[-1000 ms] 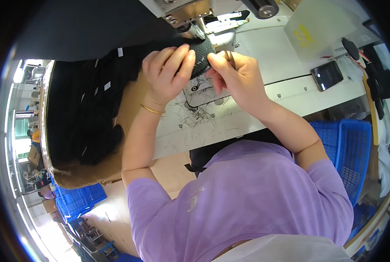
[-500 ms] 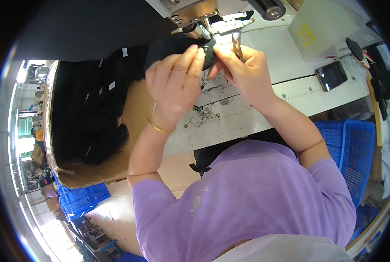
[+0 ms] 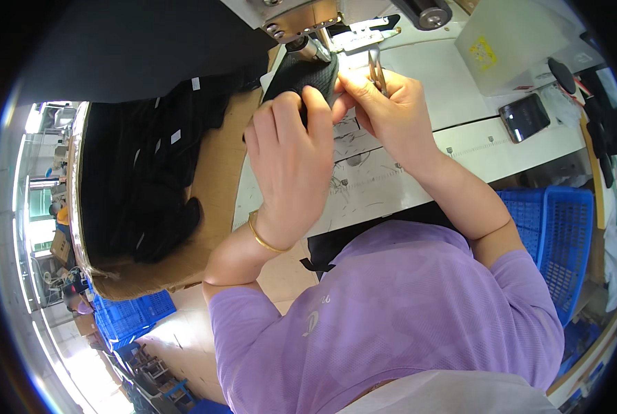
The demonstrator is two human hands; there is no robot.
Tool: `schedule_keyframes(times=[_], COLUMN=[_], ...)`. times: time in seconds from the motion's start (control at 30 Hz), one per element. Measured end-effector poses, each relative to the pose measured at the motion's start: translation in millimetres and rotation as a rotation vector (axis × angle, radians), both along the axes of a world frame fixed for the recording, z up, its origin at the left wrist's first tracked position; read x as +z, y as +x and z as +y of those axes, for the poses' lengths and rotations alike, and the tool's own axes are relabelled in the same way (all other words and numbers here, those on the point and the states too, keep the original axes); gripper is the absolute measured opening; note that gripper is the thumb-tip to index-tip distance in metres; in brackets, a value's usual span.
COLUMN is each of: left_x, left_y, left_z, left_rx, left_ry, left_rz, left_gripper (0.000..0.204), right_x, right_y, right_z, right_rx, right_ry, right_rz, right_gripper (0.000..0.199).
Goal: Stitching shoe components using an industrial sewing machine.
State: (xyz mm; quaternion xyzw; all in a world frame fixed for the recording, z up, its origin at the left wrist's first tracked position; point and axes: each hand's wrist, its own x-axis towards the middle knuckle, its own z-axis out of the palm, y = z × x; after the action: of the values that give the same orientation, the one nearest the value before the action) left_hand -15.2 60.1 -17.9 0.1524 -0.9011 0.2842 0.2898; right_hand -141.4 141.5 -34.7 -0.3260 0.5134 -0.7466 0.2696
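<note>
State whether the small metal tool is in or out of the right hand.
In: the small metal tool sticks up from the right hand, its lower end hidden there.

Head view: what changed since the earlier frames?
The bare left hand moved back toward the body. The black textured fabric, bunched half a second ago, now looks more spread out. The right hand still holds small dark metal snippers. The black rectangular phone stayed put.

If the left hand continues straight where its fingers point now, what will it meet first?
The left hand seems to rest on the black fabric. Straight on beyond that contact, it would probably first meet the metal cylinder under the sewing machine's head, though depth is unclear from this view.
</note>
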Motion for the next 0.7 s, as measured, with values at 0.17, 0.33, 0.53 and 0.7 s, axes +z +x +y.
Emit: schedule_keyframes(times=[0.17, 0.33, 0.53, 0.7], left_x=[-9.3, -7.9, -10.3, -10.7], left_y=[-2.7, -13.7, -29.9, -37.0], left_z=[1.8, -0.9, -16.7, -23.8], left_rx=[-0.426, -0.495, -0.444, -0.461], left_ry=[0.083, 0.091, 0.033, 0.039], left_rz=[0.246, 0.279, 0.306, 0.316], left_gripper=[0.027, 0.029, 0.029, 0.029], right_x=[-7.8, -11.5, -5.5, -10.6], right_y=[-7.6, -10.0, -7.9, -7.8], right_z=[3.8, 1.8, 2.3, -1.9], right_rx=[0.014, -0.026, -0.018, -0.007], right_ry=[0.022, 0.016, 0.019, -0.039], right_rz=[0.033, 0.059, 0.069, 0.067], right_gripper=[0.034, 0.035, 0.035, 0.034])
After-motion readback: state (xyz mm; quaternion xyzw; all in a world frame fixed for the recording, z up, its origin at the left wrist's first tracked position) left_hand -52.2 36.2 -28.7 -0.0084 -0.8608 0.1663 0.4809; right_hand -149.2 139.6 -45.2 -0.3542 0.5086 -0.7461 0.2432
